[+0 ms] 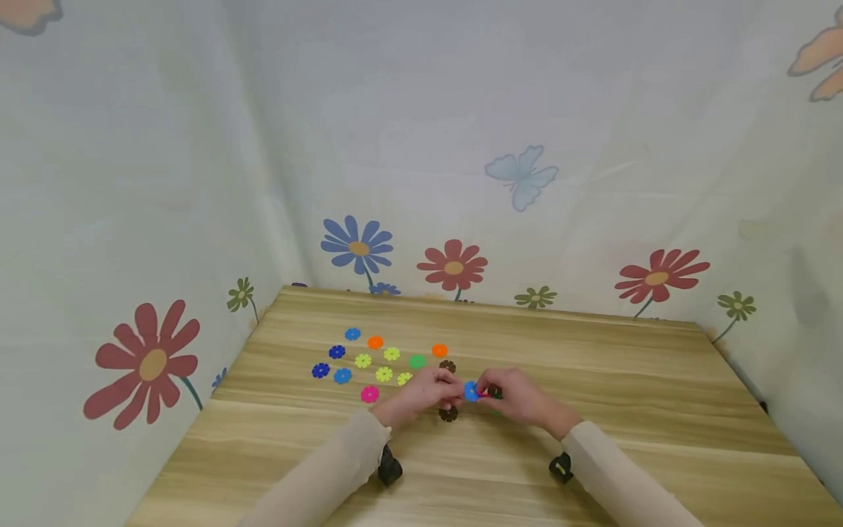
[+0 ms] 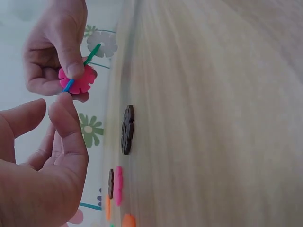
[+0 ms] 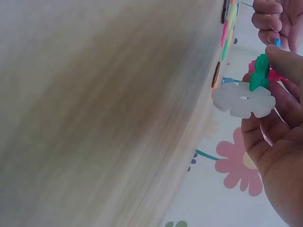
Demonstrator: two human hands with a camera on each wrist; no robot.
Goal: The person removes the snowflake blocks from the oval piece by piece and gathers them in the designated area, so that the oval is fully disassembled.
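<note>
My right hand point(image 1: 520, 395) pinches a chain of joined plastic snowflake discs between thumb and fingers. Its pink disc point(image 2: 78, 81), green disc point(image 3: 259, 73) and whitish disc point(image 3: 244, 99) are slotted together at angles. At the end towards my left hand is a blue disc point(image 1: 470, 391). My left hand point(image 1: 431, 389) is close beside that blue disc, its index fingertip right at the disc's edge in the left wrist view, where thumb and index finger stand apart. Below the hands a dark brown disc point(image 1: 448, 415) lies on the table.
Loose discs lie flat on the wooden table point(image 1: 593, 468), mostly left of the hands: a pink disc point(image 1: 370, 394), a green disc point(image 1: 418, 361), an orange disc point(image 1: 440, 350), a dark blue disc point(image 1: 320, 370) and several yellow ones. A flower-printed cloth point(image 1: 408, 146) hangs behind.
</note>
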